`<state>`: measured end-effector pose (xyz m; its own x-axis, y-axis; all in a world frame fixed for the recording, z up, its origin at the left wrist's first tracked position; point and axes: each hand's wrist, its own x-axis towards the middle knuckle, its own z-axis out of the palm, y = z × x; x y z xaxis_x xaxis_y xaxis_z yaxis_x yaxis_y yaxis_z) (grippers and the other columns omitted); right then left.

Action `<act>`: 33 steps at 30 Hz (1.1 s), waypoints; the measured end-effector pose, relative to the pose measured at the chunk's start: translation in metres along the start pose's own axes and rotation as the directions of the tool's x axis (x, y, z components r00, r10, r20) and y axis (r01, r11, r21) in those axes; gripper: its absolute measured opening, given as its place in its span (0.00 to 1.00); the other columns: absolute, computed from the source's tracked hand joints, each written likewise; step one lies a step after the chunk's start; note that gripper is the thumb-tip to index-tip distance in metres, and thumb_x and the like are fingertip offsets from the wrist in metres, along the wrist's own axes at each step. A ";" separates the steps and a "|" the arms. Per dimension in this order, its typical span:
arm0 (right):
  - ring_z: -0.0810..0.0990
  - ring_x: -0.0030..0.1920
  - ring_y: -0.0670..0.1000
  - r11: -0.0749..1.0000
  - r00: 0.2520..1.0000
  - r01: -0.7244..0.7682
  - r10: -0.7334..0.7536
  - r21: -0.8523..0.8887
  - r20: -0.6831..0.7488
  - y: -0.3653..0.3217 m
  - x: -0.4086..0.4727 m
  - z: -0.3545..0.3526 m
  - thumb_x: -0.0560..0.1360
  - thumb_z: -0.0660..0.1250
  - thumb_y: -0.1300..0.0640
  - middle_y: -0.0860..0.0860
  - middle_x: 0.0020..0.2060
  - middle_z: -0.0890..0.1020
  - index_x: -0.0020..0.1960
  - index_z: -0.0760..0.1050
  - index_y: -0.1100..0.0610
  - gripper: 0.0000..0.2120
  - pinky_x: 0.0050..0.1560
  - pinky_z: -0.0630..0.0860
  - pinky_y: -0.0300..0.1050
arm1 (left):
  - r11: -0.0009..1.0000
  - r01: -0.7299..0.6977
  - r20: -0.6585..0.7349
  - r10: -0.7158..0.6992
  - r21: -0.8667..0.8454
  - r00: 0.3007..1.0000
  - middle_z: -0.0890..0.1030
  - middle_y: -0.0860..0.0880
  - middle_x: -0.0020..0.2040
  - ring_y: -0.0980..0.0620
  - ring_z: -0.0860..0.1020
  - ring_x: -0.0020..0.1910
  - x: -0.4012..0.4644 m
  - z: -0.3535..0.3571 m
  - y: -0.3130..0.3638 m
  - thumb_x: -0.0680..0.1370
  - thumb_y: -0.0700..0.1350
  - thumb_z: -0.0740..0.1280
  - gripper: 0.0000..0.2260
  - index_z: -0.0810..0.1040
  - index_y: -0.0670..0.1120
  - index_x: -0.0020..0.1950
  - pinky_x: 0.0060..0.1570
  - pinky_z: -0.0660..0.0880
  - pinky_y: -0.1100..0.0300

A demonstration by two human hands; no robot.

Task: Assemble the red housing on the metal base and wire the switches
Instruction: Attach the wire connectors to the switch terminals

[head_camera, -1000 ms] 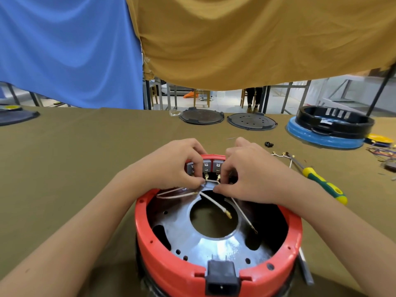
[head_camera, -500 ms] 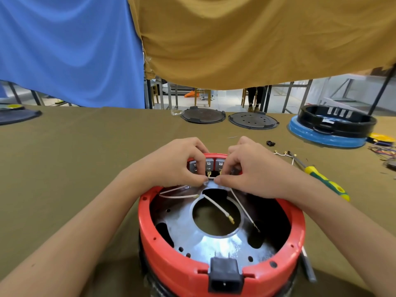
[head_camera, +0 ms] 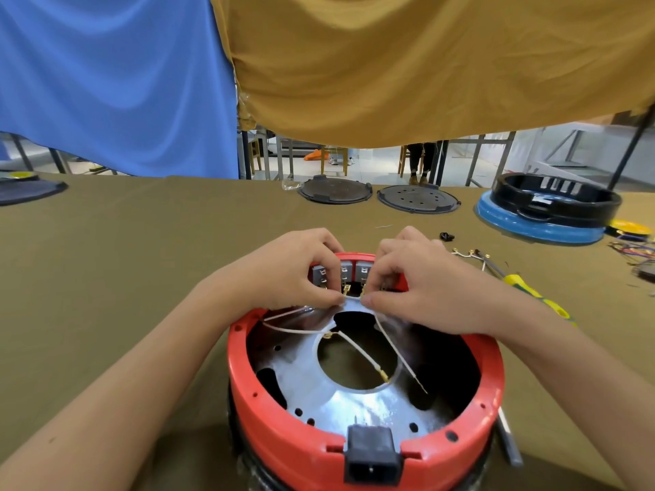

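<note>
Left hand (head_camera: 290, 271) curled over far rim of red housing (head_camera: 283, 412), thumb and forefinger pinching a short white jumper wire (head_camera: 352, 296) at its brass terminal. Right hand (head_camera: 421, 288) mirrored just beside it, fingers curled, pinching the other end of the same wire; fingertips of both nearly touching. Directly behind the fingertips, grey switches (head_camera: 345, 272) seated in a row in the housing's far wall, metal tabs pointing inward, partly hidden by knuckles. Whether the terminals are seated on the tabs: cannot tell. Red housing sitting around metal base (head_camera: 354, 402), shiny plate with large round centre hole and smaller holes near the edge. More white wires (head_camera: 301, 330) draped from left inner wall across the plate; two loose ends with brass tips lying near the centre hole (head_camera: 384, 376). Black power socket (head_camera: 370, 458) set in the near wall of the housing. Whole assembly on an olive-covered table (head_camera: 106, 278), close to near edge. Further out: yellow-green screwdriver (head_camera: 531, 295) right of right wrist, spare terminals (head_camera: 468, 253) just beyond it, two dark round plates (head_camera: 335, 189) at far edge, black ring on blue base (head_camera: 546, 210) at far right. Blue and mustard cloths (head_camera: 390, 65) hanging behind.
</note>
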<state>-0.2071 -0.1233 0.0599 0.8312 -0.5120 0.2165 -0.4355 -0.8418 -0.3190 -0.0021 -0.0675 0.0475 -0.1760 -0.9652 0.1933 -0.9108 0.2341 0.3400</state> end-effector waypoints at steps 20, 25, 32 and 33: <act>0.71 0.47 0.43 0.984 0.986 -0.114 0.129 -0.140 0.107 -0.015 -0.010 0.002 0.73 0.69 0.48 0.45 0.34 0.81 0.34 0.80 0.53 0.13 0.61 0.64 0.50 | 1.000 0.005 0.011 -0.005 0.002 1.000 0.74 0.59 0.58 0.61 0.74 0.55 0.000 0.000 -0.001 0.73 0.51 0.75 0.04 0.84 0.54 0.39 0.60 0.71 0.56; 0.69 0.39 0.43 0.980 0.986 -0.128 0.142 -0.154 0.085 -0.012 -0.008 0.005 0.75 0.68 0.48 0.46 0.26 0.74 0.29 0.75 0.54 0.18 0.64 0.63 0.51 | 1.000 0.008 0.009 -0.008 -0.004 1.000 0.74 0.59 0.58 0.61 0.74 0.55 0.000 0.000 -0.001 0.73 0.50 0.75 0.04 0.84 0.54 0.39 0.60 0.71 0.55; 0.72 0.43 0.42 0.975 0.965 -0.058 0.110 -0.216 0.238 -0.013 -0.014 -0.006 0.69 0.71 0.37 0.42 0.28 0.77 0.34 0.78 0.49 0.16 0.60 0.66 0.48 | 1.000 -0.003 0.013 0.003 -0.005 1.000 0.74 0.59 0.58 0.60 0.74 0.55 0.000 0.001 -0.003 0.73 0.51 0.76 0.04 0.84 0.55 0.38 0.60 0.72 0.53; 0.72 0.44 0.40 0.976 0.964 -0.048 0.102 -0.214 0.246 -0.012 -0.016 -0.009 0.69 0.72 0.39 0.42 0.29 0.77 0.36 0.79 0.49 0.14 0.56 0.67 0.46 | 1.000 -0.003 0.011 0.003 -0.007 1.000 0.74 0.59 0.57 0.61 0.74 0.55 0.000 0.001 -0.003 0.73 0.51 0.76 0.04 0.84 0.55 0.38 0.60 0.72 0.53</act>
<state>-0.2179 -0.1063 0.0688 0.8420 -0.5371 -0.0508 -0.5389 -0.8331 -0.1247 0.0003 -0.0683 0.0455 -0.1825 -0.9658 0.1844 -0.9078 0.2376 0.3457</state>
